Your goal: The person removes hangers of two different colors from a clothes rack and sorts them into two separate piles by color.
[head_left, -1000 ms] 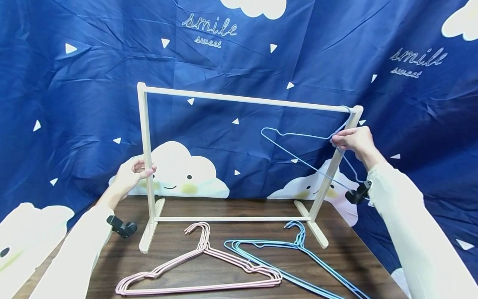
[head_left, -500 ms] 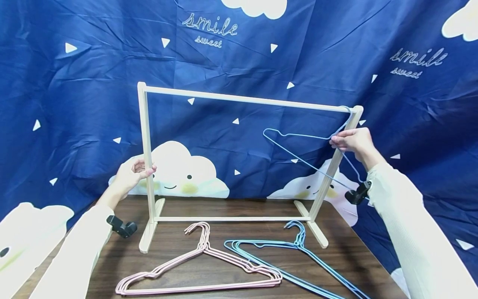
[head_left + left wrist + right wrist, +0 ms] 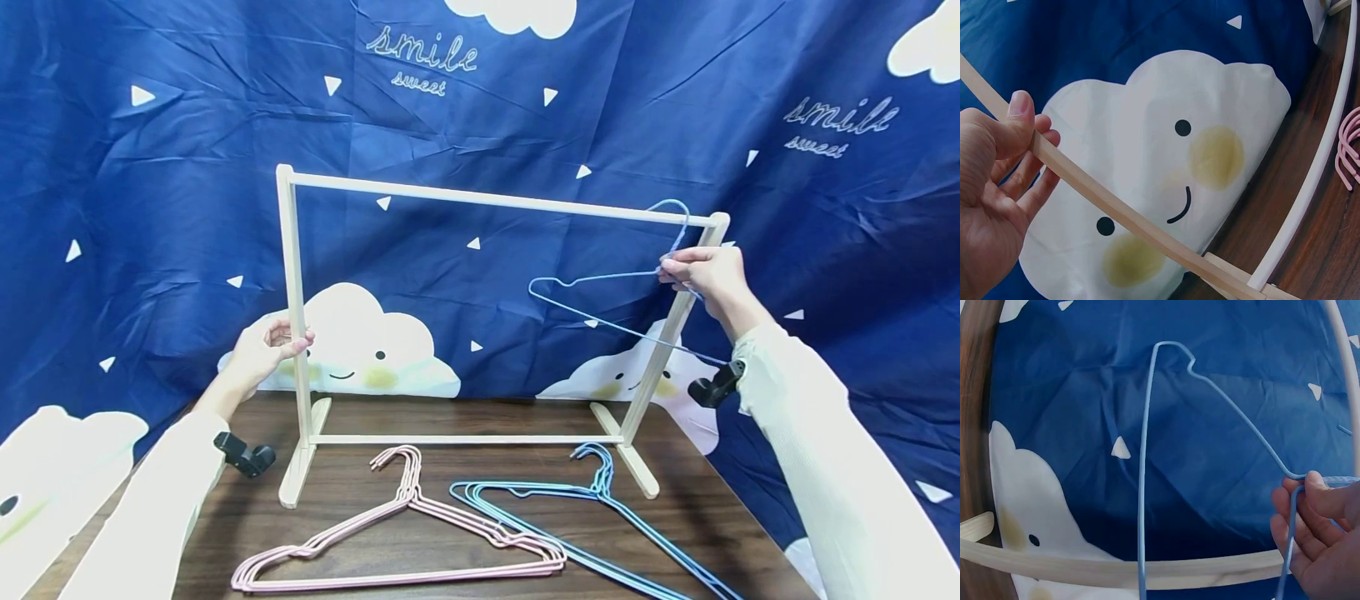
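Note:
At the right end of a wooden rack (image 3: 480, 197), my right hand (image 3: 708, 275) pinches a blue wire hanger (image 3: 600, 277) at the neck under its hook. The hook arches over the top rail, rising above it. In the right wrist view the hanger (image 3: 1143, 469) spreads out from the thumb and fingertips. My left hand (image 3: 262, 350) holds the rack's left upright (image 3: 296, 292) between thumb and fingers. The left wrist view shows the thumb on the near side of that upright (image 3: 1091, 187), with the fingers behind it.
Several pink hangers (image 3: 405, 577) lie stacked on the dark wood table (image 3: 420, 533) in front of the rack. A stack of blue hangers (image 3: 600, 490) lies to their right, partly overlapped by the pink ones. A blue curtain (image 3: 480, 117) with clouds hangs behind.
My right hand has raised the blue hanger slightly and shifted it left; its hook now stands above the rail, away from the right post. The left hand has stayed still.

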Available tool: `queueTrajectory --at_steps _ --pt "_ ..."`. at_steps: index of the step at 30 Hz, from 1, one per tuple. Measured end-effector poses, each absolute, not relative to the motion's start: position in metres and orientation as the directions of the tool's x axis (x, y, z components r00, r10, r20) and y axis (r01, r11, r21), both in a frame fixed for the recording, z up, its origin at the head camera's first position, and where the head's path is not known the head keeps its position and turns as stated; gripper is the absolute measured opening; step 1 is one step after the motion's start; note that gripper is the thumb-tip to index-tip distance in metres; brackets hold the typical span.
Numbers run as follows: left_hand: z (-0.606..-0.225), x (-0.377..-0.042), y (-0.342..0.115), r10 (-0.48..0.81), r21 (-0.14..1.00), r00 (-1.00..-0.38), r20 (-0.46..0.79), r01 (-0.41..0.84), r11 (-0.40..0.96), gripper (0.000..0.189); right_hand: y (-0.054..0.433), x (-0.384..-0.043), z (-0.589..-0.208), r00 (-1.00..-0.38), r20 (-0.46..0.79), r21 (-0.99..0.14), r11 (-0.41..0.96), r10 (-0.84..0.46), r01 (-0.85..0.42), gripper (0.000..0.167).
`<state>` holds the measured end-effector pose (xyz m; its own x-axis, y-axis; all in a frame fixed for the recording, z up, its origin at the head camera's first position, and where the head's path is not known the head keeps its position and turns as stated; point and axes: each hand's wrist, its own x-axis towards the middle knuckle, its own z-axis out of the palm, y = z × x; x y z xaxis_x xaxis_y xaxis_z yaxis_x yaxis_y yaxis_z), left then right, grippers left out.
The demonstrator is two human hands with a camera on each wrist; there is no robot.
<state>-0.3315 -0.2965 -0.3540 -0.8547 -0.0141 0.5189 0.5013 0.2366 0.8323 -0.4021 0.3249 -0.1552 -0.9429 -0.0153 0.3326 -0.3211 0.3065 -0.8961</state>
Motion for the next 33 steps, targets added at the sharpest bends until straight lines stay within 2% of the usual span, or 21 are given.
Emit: queueTrajectory --at_steps 6,12,18,24,29,33 --pt "-0.353 -0.331 -0.296 -0.018 0.84 -0.86 0.509 0.493 0.225 0.032 0.317 -0.396 -0.145 -0.927 0.375 -0.886 0.29 -0.008 -0.361 0.038" --pt "-0.354 -0.331 -0.296 -0.022 0.843 -0.863 0.504 0.487 0.228 0.031 0.311 -0.389 -0.139 -0.907 0.419 -0.878 0.236 -0.039 -0.416 0.018" --pt "-0.354 -0.33 -0.296 -0.022 0.845 -0.864 0.502 0.485 0.227 0.027 0.306 -0.385 -0.137 -0.894 0.442 -0.862 0.239 -0.076 -0.446 0.026" --pt "-0.353 -0.329 -0.294 -0.008 0.835 -0.855 0.518 0.504 0.22 0.032 0.301 -0.379 -0.141 -0.892 0.439 -0.869 0.202 -0.108 -0.452 0.032" --pt "-0.353 -0.329 -0.294 -0.007 0.835 -0.856 0.518 0.503 0.221 0.034 0.296 -0.374 -0.148 -0.886 0.441 -0.855 0.234 -0.142 -0.463 0.029" --pt "-0.353 -0.329 -0.294 -0.005 0.832 -0.853 0.523 0.509 0.22 0.03 0.292 -0.371 -0.156 -0.882 0.431 -0.869 0.176 -0.19 -0.462 0.023"
